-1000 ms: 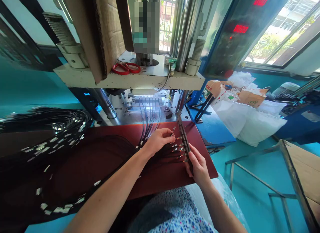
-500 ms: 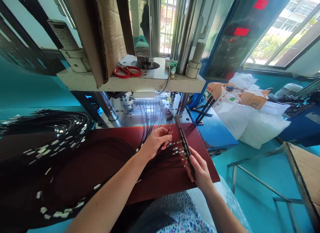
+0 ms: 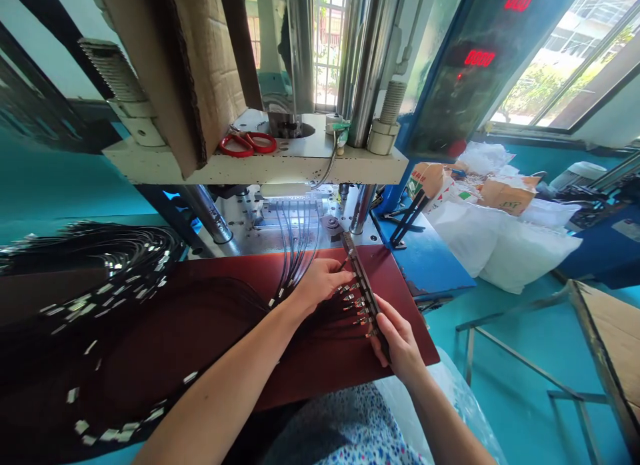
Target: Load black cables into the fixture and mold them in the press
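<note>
Under the right hand (image 3: 395, 338), the fixture bar's (image 3: 361, 278) near end is hidden.

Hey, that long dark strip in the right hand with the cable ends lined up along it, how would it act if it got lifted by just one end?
The strip looks straight and narrow, so probably stiff, not floppy. The right hand grips only its near end, so the far end may dip or swing. The black cables the left hand feeds in look limp and would likely drag on it.
</note>
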Demonstrator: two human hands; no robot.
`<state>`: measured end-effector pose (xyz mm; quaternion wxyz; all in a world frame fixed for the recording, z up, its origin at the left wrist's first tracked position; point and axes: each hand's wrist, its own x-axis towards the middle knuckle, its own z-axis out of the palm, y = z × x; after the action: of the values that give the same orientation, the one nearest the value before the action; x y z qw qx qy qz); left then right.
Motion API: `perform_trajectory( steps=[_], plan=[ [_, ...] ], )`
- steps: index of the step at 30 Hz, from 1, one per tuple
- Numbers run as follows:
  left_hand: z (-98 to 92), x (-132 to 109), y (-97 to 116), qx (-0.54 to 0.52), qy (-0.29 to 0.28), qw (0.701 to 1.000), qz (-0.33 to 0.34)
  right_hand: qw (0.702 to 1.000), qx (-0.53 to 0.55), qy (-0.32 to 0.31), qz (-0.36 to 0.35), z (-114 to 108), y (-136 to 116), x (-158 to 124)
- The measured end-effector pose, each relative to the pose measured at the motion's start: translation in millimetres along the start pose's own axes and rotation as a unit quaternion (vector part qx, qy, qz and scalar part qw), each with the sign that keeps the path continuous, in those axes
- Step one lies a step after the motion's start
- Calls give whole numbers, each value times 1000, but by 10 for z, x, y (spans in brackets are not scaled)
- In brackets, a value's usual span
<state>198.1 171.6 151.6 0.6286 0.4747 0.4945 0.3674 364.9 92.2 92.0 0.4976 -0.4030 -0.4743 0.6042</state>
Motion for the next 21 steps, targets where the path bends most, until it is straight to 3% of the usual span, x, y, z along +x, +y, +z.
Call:
perform_trajectory(
  steps=[3,10,15,18,21],
  plan=[
    [1,22,-26,28,20,999,19,1000,-26,1,-7,10,28,-1],
    [-78,59,-65,119,40,981,151,998,-59,2,-5,52,41,24],
    [-187,137,-27,174,157,947,221,998,11,56,6,26,20,35],
    [-201,145,-38,254,94,939,212,997,36,60,16,-6,28,26],
    [-166,122,-55,198,4,967,160,999,30,35,27,-39,38,12]
  ],
)
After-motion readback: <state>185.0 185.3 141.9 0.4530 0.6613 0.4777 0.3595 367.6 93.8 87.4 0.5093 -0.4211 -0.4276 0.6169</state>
